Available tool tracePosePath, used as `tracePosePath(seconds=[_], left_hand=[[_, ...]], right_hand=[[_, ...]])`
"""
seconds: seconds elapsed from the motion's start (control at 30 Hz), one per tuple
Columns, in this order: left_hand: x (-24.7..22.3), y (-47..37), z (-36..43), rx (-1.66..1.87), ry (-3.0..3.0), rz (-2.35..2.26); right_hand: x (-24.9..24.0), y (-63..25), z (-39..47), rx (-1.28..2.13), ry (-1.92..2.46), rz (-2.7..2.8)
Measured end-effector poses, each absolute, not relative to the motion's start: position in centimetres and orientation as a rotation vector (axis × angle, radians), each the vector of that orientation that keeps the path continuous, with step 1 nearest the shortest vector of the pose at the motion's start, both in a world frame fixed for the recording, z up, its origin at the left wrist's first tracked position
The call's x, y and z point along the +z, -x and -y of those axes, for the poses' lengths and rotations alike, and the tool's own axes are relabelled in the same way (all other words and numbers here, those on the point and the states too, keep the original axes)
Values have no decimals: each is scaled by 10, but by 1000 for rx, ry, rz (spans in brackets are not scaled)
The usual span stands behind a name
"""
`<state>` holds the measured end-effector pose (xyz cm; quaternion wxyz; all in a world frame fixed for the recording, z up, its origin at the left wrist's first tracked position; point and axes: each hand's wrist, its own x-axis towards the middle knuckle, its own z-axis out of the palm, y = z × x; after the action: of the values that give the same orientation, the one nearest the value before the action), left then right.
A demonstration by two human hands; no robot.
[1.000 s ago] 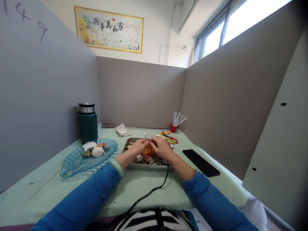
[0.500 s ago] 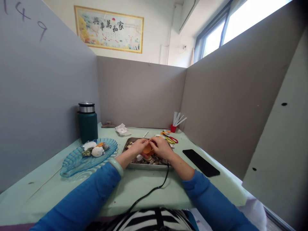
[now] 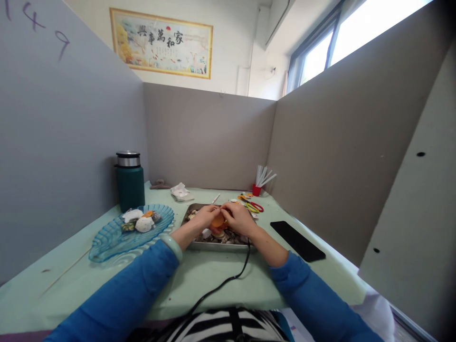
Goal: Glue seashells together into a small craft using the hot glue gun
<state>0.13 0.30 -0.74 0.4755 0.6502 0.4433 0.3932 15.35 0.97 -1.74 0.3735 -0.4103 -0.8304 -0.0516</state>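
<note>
Barely anything has moved since a second ago, honestly: both hands, the tray and the stuff around it sit pretty much where they were. So I'd read this as a slow, steady bit of close fingerwork rather than any big change.

Left hand (image 3: 204, 218) and right hand (image 3: 238, 219) are both pinched in on a rounded, glossy orange piece (image 3: 218, 221), fingertips meeting near its top edge. Can't tell which fingers carry most of the hold, or if something tiny is tucked between them, since my knuckles block the view. The piece is up over a shallow, rectangular metal tray (image 3: 221, 247) full of mixed brown and pale shells (image 3: 223, 237).

A thin black cord (image 3: 228, 281) runs from beside my right hand down toward my lap; its upper end is hidden, so no clue what it's attached to. Just past the tray there's a slim white stick (image 3: 215, 199), plus red-and-yellow-handled scissors (image 3: 253, 207) off to the right. Over on my left, a see-through blue ribbed plate (image 3: 107, 251) has a little heap on it, including a bumpy white shell (image 3: 145, 224). Flat black slab (image 3: 297, 241) lies well off to the right of the tray.
</note>
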Motion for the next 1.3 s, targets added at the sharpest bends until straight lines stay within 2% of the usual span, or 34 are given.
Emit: tracePosePath(seconds=[1.3], left_hand=[[-8,-2,-5,1039,-1519,-1052]], right_hand=[[-19,-154,-12,-148,1082,2111]])
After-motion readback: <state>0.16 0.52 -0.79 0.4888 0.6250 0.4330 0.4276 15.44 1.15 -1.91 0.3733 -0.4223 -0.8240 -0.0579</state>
